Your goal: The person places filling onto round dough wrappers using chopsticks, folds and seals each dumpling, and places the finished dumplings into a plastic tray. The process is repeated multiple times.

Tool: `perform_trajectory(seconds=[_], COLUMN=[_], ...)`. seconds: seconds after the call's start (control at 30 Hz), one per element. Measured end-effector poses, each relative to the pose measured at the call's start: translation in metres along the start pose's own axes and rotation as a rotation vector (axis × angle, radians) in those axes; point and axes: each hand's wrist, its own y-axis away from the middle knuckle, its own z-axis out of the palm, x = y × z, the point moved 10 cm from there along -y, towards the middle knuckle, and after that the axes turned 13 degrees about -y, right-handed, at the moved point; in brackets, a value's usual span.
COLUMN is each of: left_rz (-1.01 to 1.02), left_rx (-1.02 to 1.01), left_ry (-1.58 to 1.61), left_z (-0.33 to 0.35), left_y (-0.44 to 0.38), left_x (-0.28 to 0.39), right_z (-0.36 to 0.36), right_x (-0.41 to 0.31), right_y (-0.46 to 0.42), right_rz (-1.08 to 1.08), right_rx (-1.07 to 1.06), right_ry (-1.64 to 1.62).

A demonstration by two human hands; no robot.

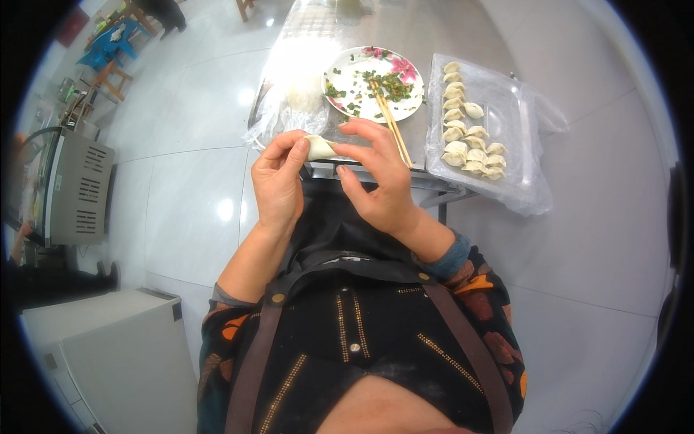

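Note:
A folded dumpling wrapper is pinched between the thumb and fingers of my left hand, just off the front edge of the steel table. My right hand is at the wrapper's other end with thumb and fingers spread. Its index fingertip meets or nearly meets the dough; I cannot tell which. Beyond my hands is a floral plate with chopped green filling and a pair of wooden chopsticks leaning over its near rim. Whether filling lies inside the fold is hidden.
To the right, a plastic-wrapped tray carries rows of shaped dumplings and overhangs the steel table. Left of the plate, a clear plastic bag covers pale dough. A grey appliance and a white cabinet stand leftward; other people are partly visible.

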Motion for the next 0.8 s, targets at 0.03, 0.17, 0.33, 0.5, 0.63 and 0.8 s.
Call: perform_trajectory(seconds=[0.03, 0.17, 0.33, 0.5, 0.63, 0.8], left_rz=[0.005, 0.000, -0.151, -0.289, -0.182, -0.027], left_rx=[-0.012, -0.065, -0.135, -0.283, -0.288, -0.295], left_ry=[-0.007, -0.036, 0.068, 0.169, 0.022, -0.115], left_z=[0.001, 0.006, 0.011, 0.030, 0.033, 0.037], left_y=[0.000, 0.002, 0.002, 0.012, 0.013, 0.014], left_x=[0.001, 0.002, -0.013, -0.017, -0.012, 0.006], right_z=[0.000, -0.003, -0.004, 0.028, 0.039, 0.038], right_x=[-0.001, -0.001, 0.029, 0.034, 0.035, 0.035], right_y=[0.000, 0.002, 0.006, 0.001, 0.003, 0.002], right_rz=[-0.020, -0.092, 0.182, 0.371, 0.299, 0.281], right_rx=[0.001, 0.011, -0.021, -0.244, -0.274, -0.173], right_ry=[0.015, 0.037, -0.337, -0.472, -0.456, -0.391])
